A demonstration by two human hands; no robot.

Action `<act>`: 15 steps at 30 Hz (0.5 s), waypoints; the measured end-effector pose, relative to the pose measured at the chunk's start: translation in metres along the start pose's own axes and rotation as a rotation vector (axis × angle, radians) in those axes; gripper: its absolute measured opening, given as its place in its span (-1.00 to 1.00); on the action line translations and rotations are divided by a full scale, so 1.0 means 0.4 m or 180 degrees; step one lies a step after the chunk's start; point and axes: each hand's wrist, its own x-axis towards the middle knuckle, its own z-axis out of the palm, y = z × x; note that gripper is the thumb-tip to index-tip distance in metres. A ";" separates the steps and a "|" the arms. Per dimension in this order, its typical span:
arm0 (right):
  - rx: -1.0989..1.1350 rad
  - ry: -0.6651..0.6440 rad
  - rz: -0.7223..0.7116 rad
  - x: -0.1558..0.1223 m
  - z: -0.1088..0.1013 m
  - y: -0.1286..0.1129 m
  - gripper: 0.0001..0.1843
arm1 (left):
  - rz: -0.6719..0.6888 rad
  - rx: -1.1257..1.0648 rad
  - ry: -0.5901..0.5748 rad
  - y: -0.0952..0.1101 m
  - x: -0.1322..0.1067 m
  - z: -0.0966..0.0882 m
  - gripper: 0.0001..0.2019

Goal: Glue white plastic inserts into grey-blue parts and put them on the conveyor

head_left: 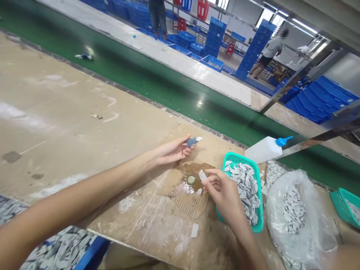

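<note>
Windows [264, 17]: bright
Tube lights [303, 26]: lit, slanting overhead
Wall [243, 12]: pale
Floor [232, 62]: greyish, under stacked blue crates [214, 37]
Bench [70, 108]: tan, scuffed, alongside a green belt [157, 88]

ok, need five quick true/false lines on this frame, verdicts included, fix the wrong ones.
1. The left hand holds a blue-grey piece. True.
2. The right hand holds the bottle. False: it holds a small white piece.
3. The green basket beside the right hand contains pale pieces. True.
4. The bottle's nozzle is red. False: it is blue.
5. A plastic bag lies between that basket and the far-right basket. True.
</note>
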 end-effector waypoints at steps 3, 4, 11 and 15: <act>-0.0737 0.0144 -0.0203 0.011 0.038 0.020 -0.73 | 0.0063 0.0205 -0.0089 -0.023 -0.044 -0.046 -0.52; -0.0947 0.0192 -0.0333 0.012 0.044 0.028 -0.74 | 0.0224 0.0335 -0.0074 -0.027 -0.051 -0.057 -0.47; -0.1851 -0.0008 -0.1518 0.001 0.046 0.052 -0.71 | 0.0724 0.0585 -0.0257 -0.011 -0.080 -0.091 -0.73; -0.2330 -0.0121 -0.1759 -0.004 0.047 0.061 -0.65 | 0.1265 0.0652 0.0073 -0.008 -0.087 -0.092 -0.80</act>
